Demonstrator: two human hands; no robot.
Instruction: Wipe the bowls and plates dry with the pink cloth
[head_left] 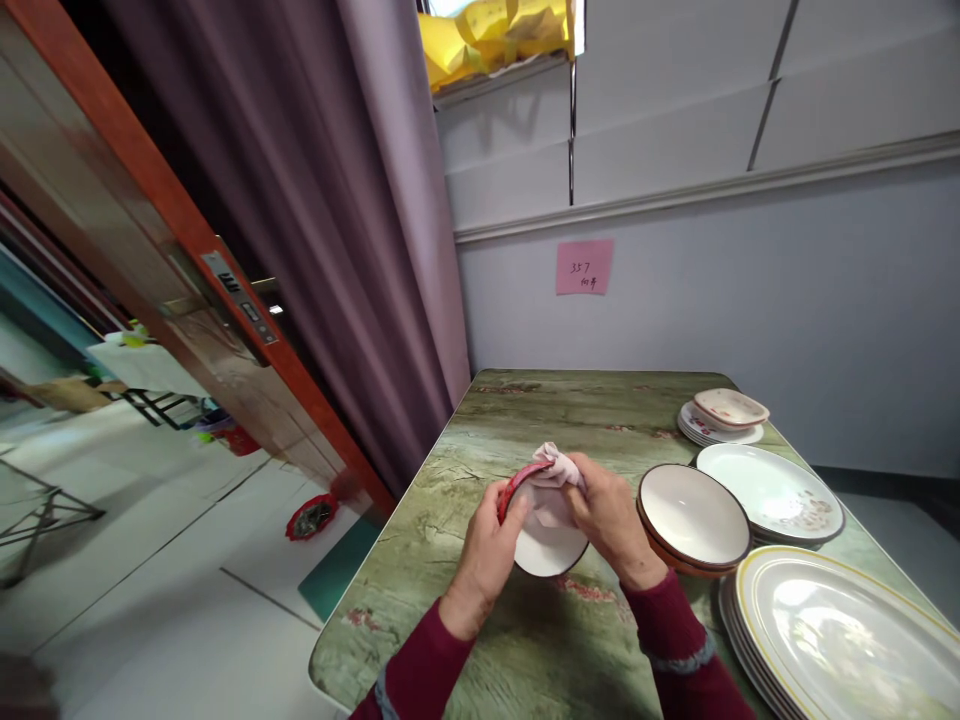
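My left hand grips the left rim of a bowl with a white inside, a dark edge and some red on its outer side. The bowl is tilted above the table. With my right hand I clasp a pale pink cloth, which is folded over the bowl's far rim and reaches inside it. Just right of my right hand sit stacked bowls, white inside with dark rims and brownish outsides. My fingers and the cloth hide part of the bowl.
Along the table's right side stand oval plates with yellow rims, a white flowered oval plate stack and small plates under a rectangular dish. The wooden table meets the wall at the back. A purple curtain and door are left.
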